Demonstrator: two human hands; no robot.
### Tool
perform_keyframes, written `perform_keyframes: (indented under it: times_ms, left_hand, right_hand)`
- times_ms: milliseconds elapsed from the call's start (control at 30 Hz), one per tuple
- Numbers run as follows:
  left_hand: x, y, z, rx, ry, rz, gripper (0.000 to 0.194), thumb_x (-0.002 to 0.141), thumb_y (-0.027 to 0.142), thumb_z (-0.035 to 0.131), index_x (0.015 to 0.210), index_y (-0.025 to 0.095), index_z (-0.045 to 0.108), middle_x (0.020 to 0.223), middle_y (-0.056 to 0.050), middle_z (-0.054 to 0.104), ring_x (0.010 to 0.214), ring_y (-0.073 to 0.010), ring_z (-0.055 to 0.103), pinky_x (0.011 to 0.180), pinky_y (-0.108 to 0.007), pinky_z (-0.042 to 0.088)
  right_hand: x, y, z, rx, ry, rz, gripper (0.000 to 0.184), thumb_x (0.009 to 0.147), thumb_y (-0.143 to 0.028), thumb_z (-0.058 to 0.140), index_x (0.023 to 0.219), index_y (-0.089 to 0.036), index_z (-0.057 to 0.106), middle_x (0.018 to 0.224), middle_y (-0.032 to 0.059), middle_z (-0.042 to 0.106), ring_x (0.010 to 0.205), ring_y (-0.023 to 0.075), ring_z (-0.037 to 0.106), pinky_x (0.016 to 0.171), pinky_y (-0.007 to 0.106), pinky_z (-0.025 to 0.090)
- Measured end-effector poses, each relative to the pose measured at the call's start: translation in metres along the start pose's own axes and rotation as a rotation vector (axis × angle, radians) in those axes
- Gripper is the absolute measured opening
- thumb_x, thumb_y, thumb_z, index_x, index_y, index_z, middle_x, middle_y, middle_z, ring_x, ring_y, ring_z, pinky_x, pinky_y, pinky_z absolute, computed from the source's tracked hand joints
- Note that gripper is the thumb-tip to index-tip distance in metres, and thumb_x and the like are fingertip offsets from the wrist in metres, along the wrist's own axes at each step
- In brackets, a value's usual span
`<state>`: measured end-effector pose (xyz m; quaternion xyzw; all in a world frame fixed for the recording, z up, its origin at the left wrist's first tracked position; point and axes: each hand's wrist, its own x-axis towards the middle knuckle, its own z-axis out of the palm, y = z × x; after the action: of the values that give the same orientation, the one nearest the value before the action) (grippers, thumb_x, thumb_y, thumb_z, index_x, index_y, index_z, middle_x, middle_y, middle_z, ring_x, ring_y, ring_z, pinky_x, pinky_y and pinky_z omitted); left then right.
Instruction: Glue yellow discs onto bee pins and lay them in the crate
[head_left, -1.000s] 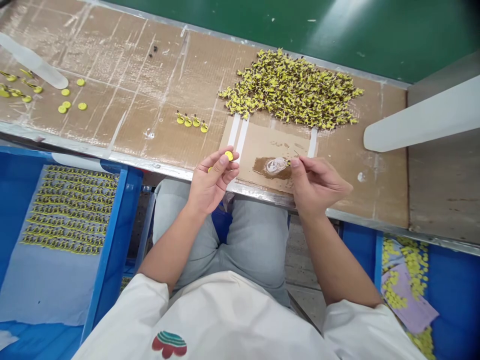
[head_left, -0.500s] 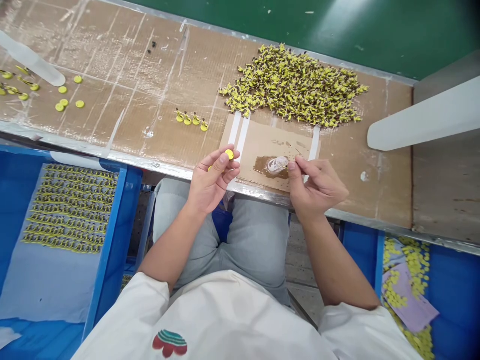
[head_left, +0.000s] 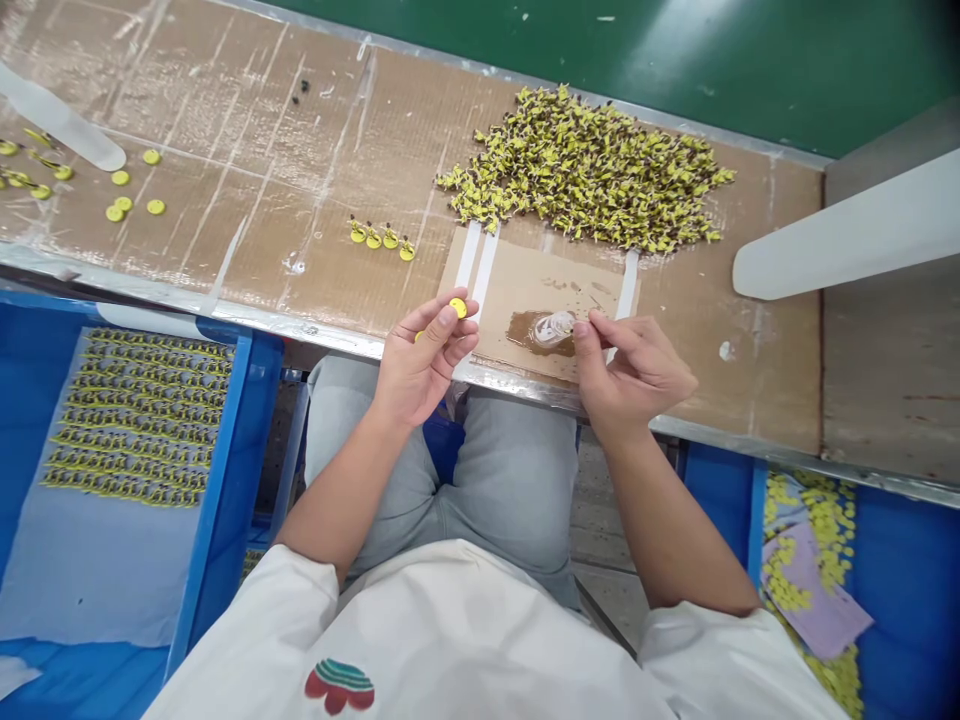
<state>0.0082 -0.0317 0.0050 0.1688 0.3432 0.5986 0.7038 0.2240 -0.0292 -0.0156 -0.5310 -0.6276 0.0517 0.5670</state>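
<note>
Between the thumb and forefinger of my left hand [head_left: 421,362] is a round yellow disc [head_left: 457,307]. A bit of yellow also shows lower down, at the back of those fingers. My right hand [head_left: 630,370] is pinched at the edge of a whitish, glue-like smear [head_left: 553,328] on a cardboard sheet [head_left: 510,270]. A tiny piece seems to sit at its fingertips, too small to make out. Beyond the sheet lies a big heap of small yellow and dark figures [head_left: 592,170]. Left of it, several figures on yellow discs [head_left: 373,238] stand in a row.
Loose yellow discs [head_left: 155,207] lie at the far left, by a pale tube [head_left: 67,115]. Another thick pale tube [head_left: 840,230] juts in from the right. Blue bins stand below: one with rows of figures [head_left: 142,420], one with many yellow discs [head_left: 825,540].
Both hands hold almost the same pose; the right fingertips have shifted very slightly left at the smear. The whole view has drifted a little.
</note>
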Motion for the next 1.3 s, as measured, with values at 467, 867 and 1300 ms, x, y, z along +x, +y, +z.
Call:
perform_keyframes:
  times_ms: [467, 867, 1300]
  left_hand:
    - [-0.016, -0.011, 0.015, -0.036, -0.013, -0.147, 0.022, 0.08, 0.028, 0.082, 0.101, 0.022, 0.078, 0.102, -0.001, 0.079, 0.083, -0.0083, 0.076, 0.082, -0.015, 0.06]
    - [-0.023, -0.015, 0.018, -0.082, -0.09, -0.176, 0.028, 0.077, 0.035, 0.084, 0.101, 0.022, 0.079, 0.098, -0.002, 0.08, 0.092, -0.0163, 0.078, 0.083, -0.021, 0.061]
    - [-0.022, -0.015, 0.017, -0.093, -0.096, -0.178, 0.027, 0.074, 0.033, 0.087, 0.097, 0.021, 0.08, 0.096, -0.002, 0.08, 0.088, -0.0158, 0.078, 0.084, -0.023, 0.062]
  right_hand:
    - [0.014, -0.069, -0.002, 0.496, 0.133, 0.421, 0.017, 0.072, -0.029, 0.09, 0.085, -0.026, 0.08, 0.08, -0.0021, 0.078, 0.073, 0.016, 0.075, 0.07, 0.03, 0.065]
    - [0.004, -0.088, 0.022, 0.48, -0.026, 0.36, 0.014, 0.077, -0.024, 0.085, 0.089, -0.026, 0.079, 0.089, 0.001, 0.079, 0.081, 0.0217, 0.077, 0.079, 0.038, 0.069]
    - [0.002, -0.087, 0.024, 0.424, 0.003, 0.351, 0.014, 0.074, -0.024, 0.087, 0.087, -0.025, 0.08, 0.085, 0.0008, 0.079, 0.078, 0.0218, 0.077, 0.073, 0.037, 0.069]
